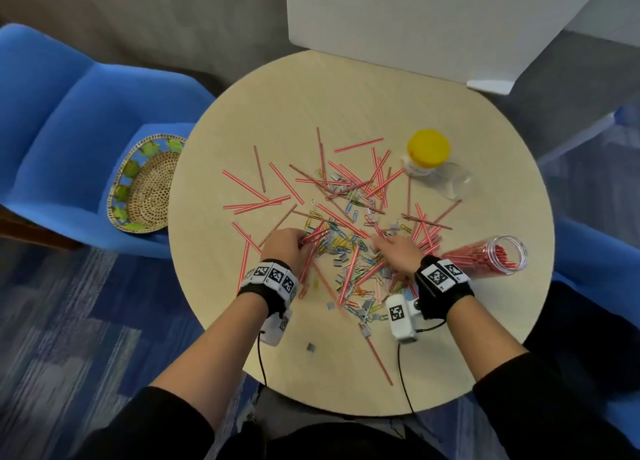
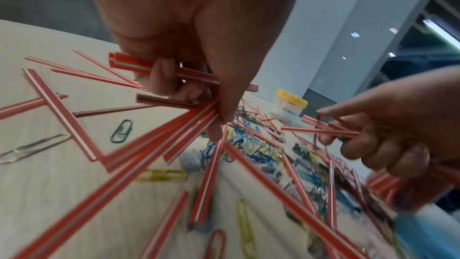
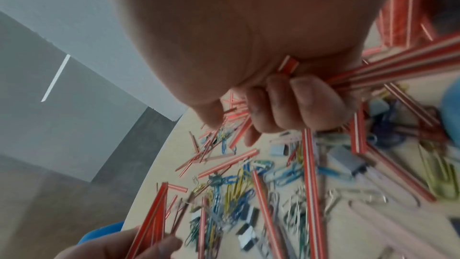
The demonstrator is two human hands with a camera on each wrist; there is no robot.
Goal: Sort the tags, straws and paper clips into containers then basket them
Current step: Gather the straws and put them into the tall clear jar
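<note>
Red-and-white striped straws [image 1: 284,182], coloured paper clips [image 1: 337,243] and small grey tags [image 1: 341,177] lie mixed over the round table [image 1: 277,113]. My left hand [image 1: 285,248] grips a bundle of straws [image 2: 159,137] at the pile's left edge, fingers curled round them. My right hand [image 1: 398,251] holds another bundle of straws [image 3: 398,66] in its curled fingers at the pile's right. A clear jar [image 1: 491,255] lies on its side at the right, packed with straws. A yellow-lidded jar [image 1: 427,154] stands at the back right beside a clear container [image 1: 453,180].
A woven basket [image 1: 145,185] with a green trim sits on the blue chair [image 1: 69,130] left of the table. A white panel [image 1: 415,19] stands behind the far table edge. One straw [image 1: 379,359] and a tag [image 1: 310,347] lie near the front.
</note>
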